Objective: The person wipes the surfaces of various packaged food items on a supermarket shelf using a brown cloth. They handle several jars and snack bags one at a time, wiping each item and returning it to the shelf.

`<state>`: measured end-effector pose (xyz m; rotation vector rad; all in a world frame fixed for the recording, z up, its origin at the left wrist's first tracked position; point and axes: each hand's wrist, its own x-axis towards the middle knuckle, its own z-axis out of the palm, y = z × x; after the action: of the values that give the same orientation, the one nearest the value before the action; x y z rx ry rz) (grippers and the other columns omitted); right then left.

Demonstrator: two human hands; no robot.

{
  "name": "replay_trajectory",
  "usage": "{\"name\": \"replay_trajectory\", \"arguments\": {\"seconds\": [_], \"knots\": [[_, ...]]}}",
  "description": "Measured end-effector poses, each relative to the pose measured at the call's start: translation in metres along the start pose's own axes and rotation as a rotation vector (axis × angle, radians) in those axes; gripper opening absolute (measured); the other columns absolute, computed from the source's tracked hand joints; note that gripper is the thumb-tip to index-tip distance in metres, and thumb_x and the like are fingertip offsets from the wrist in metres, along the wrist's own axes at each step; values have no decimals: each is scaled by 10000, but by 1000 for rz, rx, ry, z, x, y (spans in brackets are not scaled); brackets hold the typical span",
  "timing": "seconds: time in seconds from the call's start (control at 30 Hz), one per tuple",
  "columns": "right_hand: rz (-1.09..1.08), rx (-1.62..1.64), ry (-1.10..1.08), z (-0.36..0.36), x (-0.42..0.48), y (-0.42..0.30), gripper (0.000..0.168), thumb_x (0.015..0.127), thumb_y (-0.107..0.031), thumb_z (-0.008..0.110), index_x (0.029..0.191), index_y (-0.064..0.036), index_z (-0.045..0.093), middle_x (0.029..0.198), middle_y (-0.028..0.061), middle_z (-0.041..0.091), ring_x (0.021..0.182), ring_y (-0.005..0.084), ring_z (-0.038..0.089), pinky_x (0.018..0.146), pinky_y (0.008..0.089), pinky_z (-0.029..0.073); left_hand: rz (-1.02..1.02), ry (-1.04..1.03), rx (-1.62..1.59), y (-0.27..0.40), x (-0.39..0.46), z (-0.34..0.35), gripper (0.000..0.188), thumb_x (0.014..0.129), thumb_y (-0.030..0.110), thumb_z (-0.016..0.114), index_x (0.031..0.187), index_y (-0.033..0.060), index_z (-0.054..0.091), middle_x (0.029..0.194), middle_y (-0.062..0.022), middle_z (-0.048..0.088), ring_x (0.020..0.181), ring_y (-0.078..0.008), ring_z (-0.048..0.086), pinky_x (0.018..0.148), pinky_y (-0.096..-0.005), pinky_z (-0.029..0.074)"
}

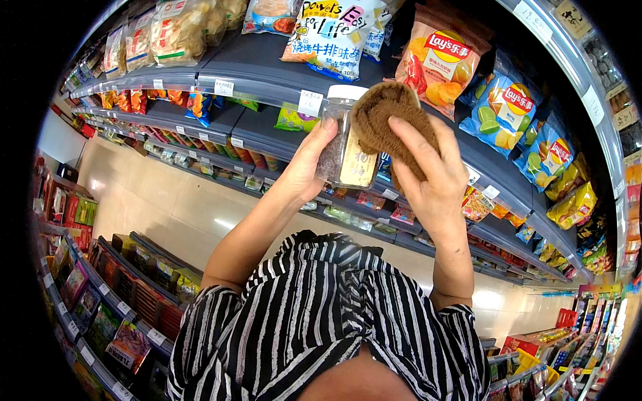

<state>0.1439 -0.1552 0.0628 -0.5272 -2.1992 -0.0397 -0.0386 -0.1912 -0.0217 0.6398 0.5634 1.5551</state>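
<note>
My left hand (308,160) grips a clear plastic jar (337,159) from its left side. The jar has a white screw lid (347,92), dark dried contents and a pale yellow label bearing writing. It is held nearly upright in front of the shelves. My right hand (431,170) holds a folded brown cloth (388,113) by its right part. The cloth lies against the jar's upper right side and covers part of the lid's edge and label. What is under the cloth is hidden.
A dark shelf (246,55) carries bagged snacks, with a reddish bag of Lay's chips (436,60) and blue Lay's bags (504,108) right of the cloth. Price tags (310,103) line its edge. Behind me at lower left runs another stocked shelf (120,306), across a tiled floor (165,210).
</note>
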Motion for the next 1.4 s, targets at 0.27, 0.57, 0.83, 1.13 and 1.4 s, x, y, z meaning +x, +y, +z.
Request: {"name": "replay_trajectory", "arguments": {"seconds": [0.27, 0.57, 0.83, 1.13, 1.4], "knots": [[-188, 88, -332, 9, -45, -37, 438, 712, -81, 656, 1143, -161, 666, 1105, 189, 569, 883, 272, 641, 699, 323, 571, -122, 42, -155, 6, 3, -8, 536, 937, 475, 515, 1296, 76, 497, 1186, -119, 609, 1037, -234, 626, 885, -380, 531], [201, 258, 72, 10, -15, 6, 427, 721, 1, 682, 1139, -76, 652, 1150, 186, 582, 1023, 338, 601, 849, 363, 504, -93, 71, -231, 4, 2, -5, 762, 872, 642, 467, 1408, 105, 390, 1384, -113, 487, 1269, -273, 474, 1067, -469, 383], [-118, 376, -135, 19, -43, -20, 496, 645, -95, 738, 1137, -136, 682, 1146, 209, 554, 927, 322, 644, 757, 368, 574, -186, -53, -465, 4, 9, -17, 965, 787, 789, 425, 1400, 45, 383, 1306, -246, 509, 1124, -399, 566, 948, -554, 478], [355, 489, 177, 50, -53, 3, 779, 651, -124, 834, 1325, 2, 464, 1286, 218, 464, 1148, 345, 507, 979, 412, 409, -75, 42, -500, 3, 10, -11, 813, 770, 689, 588, 1378, 164, 459, 1378, -119, 493, 1256, -316, 471, 1055, -531, 358], [230, 414, 284, 60, -59, 1, 772, 633, -30, 830, 1305, 16, 454, 1269, 197, 478, 1148, 313, 511, 988, 390, 411, -3, -21, -324, -1, 5, -6, 724, 871, 642, 491, 1379, 127, 450, 1353, -115, 518, 1234, -267, 502, 1065, -462, 375]]}}
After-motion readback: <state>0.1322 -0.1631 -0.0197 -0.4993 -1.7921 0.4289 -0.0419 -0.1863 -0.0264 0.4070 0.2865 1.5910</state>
